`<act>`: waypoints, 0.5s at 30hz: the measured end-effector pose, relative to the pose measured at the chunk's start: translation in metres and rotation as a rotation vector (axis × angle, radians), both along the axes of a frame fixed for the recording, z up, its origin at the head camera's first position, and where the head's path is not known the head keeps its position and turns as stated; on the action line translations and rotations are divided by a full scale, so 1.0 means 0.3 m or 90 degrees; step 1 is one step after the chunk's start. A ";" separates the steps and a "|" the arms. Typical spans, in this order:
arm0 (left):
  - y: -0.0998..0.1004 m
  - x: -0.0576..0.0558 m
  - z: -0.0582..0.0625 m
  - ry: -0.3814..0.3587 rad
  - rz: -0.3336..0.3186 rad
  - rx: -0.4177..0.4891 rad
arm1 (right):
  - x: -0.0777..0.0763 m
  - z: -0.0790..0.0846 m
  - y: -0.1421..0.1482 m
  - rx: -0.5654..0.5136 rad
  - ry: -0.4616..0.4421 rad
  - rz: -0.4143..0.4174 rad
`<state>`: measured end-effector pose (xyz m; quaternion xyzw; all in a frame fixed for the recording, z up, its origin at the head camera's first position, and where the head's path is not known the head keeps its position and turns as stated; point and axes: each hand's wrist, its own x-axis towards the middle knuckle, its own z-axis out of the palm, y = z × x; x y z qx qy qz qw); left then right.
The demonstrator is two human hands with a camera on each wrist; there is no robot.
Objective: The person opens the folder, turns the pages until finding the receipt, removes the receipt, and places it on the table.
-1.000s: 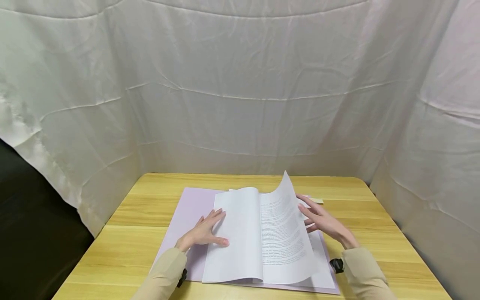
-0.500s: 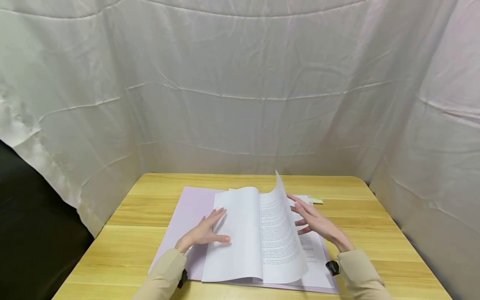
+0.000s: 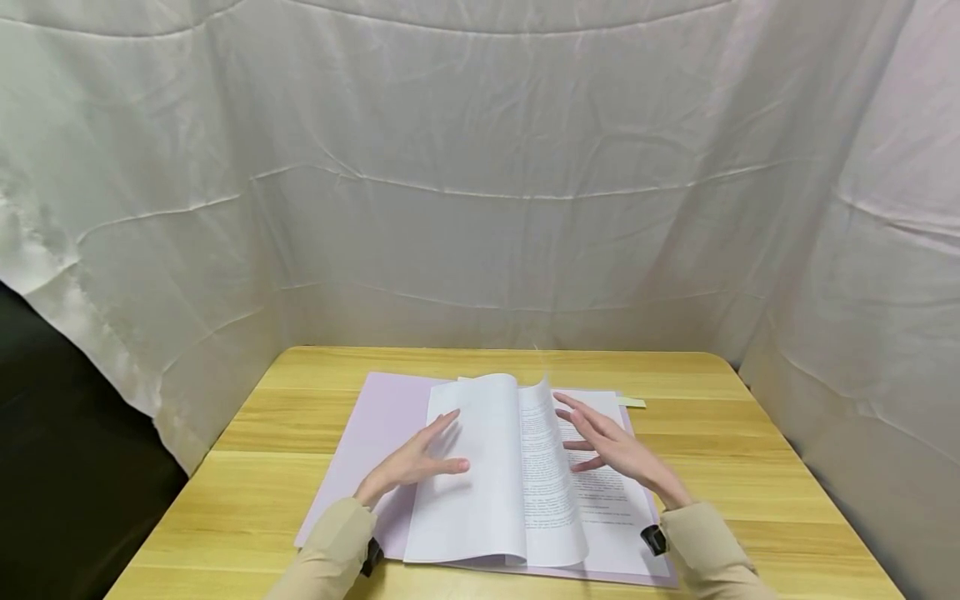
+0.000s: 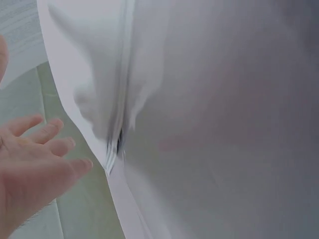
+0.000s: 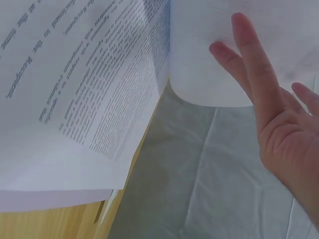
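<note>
A lilac folder (image 3: 393, 417) lies spread on the table, bearing a stack of white paper sheets. Blank-looking pages (image 3: 483, 475) are turned over to the left. A printed sheet (image 3: 549, 500) stands curled up near the middle, its top corner raised. My left hand (image 3: 414, 458) is over the left pages, fingers spread and thumb extended; whether it touches the paper is unclear. Behind the curled sheet's right side, my right hand (image 3: 611, 446) has its fingers apart and extended against or close to it. Below that hand lies another printed page (image 5: 94, 84).
A pale yellow tab (image 3: 632, 402) juts out from the folder's right edge. The wooden table (image 3: 750, 467) has rounded far corners. Grey-white curtains (image 3: 480, 250) hang behind and at the sides. A dark area (image 3: 67, 467) shows at the left.
My right hand has moved left along with the curled sheet, which now bends further over and uncovers more of the printed page below. My left hand has shifted slightly right.
</note>
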<state>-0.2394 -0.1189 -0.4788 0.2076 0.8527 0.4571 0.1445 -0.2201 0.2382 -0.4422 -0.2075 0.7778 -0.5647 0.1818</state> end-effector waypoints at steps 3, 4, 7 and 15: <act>0.015 -0.001 0.003 -0.003 -0.004 0.029 | 0.002 -0.003 -0.013 0.013 0.011 0.003; 0.020 -0.002 0.005 -0.008 -0.009 0.043 | 0.003 -0.003 -0.017 0.018 0.016 0.004; 0.037 -0.007 0.011 -0.025 -0.028 0.084 | 0.004 -0.004 -0.030 0.030 0.030 0.004; 0.095 -0.015 0.019 -0.090 -0.074 0.184 | 0.006 -0.017 -0.053 0.058 0.062 -0.011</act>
